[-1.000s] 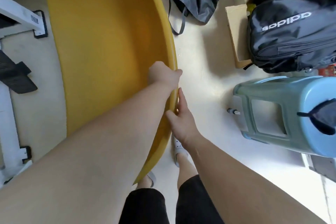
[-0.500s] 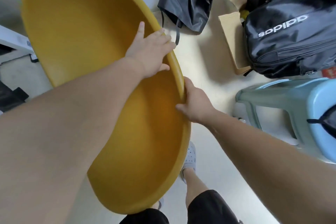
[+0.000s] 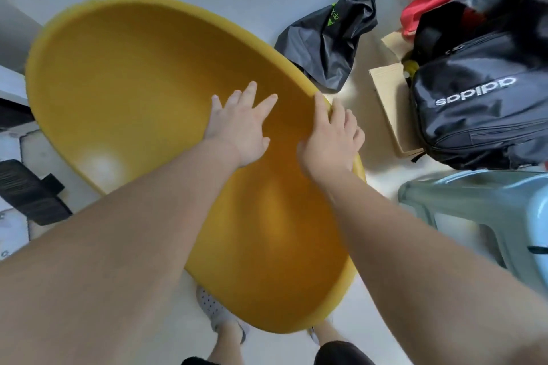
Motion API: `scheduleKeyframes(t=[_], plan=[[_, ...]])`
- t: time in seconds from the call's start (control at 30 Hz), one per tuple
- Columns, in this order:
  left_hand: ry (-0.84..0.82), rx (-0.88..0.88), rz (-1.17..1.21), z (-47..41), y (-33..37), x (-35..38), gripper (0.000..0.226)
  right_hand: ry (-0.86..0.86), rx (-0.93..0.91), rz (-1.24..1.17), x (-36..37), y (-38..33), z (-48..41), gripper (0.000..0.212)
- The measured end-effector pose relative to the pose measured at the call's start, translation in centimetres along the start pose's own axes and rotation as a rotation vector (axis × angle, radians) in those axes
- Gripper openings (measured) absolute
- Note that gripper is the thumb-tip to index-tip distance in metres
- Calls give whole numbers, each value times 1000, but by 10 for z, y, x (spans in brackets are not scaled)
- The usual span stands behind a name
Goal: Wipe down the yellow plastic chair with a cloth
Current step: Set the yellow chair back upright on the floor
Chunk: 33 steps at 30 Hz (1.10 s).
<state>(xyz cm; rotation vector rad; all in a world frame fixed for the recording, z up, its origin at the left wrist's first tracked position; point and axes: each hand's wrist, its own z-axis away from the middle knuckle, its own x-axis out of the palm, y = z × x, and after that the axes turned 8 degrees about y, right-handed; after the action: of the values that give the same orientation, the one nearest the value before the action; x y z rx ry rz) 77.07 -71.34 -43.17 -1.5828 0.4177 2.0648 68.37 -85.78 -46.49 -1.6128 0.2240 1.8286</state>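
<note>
1. Our yellow plastic chair (image 3: pixel 142 74) tilts above our shoes (image 3: pixel 218 312), shell facing us.
2. Our right hand (image 3: pixel 330 139) clamps its rim, likely steadying it; our left hand (image 3: pixel 237 124) lies flat, fingers spread, inside.
3. No cloth shows; a black backpack (image 3: pixel 474 115) sits beyond.

One yellow chair (image 3: pixel 133 68), two hands: left hand (image 3: pixel 237 127), right hand (image 3: pixel 332 139). One black backpack (image 3: pixel 480 121) at three o'clock, one blue stool (image 3: pixel 474 204) at four.

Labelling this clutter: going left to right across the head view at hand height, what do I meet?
Left hand flat inside the yellow chair → right hand gripping its rim → cardboard box → black backpack.
</note>
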Motion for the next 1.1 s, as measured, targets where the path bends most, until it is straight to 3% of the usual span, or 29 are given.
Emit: scheduleKeyframes(t=[0.13, 0.23, 0.4, 0.53, 0.73, 0.87, 1.0, 1.1], plan=[[56, 37, -38, -25, -12, -2, 89, 114, 277, 4, 17, -12, 24, 95], [134, 96, -77, -60, -23, -1, 91, 210, 423, -20, 21, -28, 5, 76], [207, 284, -87, -112, -50, 6, 73, 361, 380, 43, 37, -30, -1, 66], [271, 309, -81, -141, -68, -4, 50, 384, 299, 30, 39, -37, -30, 61], [216, 137, -2, -162, -142, -6, 48, 390, 86, 15, 44, -82, -83, 41], [288, -48, 68, -141, -205, 12, 45, 362, -103, 29, 50, -131, -121, 34], [388, -197, 106, -113, -267, 38, 48, 285, -230, 38, 62, -195, -148, 39], [347, -384, 138, -96, -312, 56, 63, 240, -185, 79, 73, -241, -150, 55]])
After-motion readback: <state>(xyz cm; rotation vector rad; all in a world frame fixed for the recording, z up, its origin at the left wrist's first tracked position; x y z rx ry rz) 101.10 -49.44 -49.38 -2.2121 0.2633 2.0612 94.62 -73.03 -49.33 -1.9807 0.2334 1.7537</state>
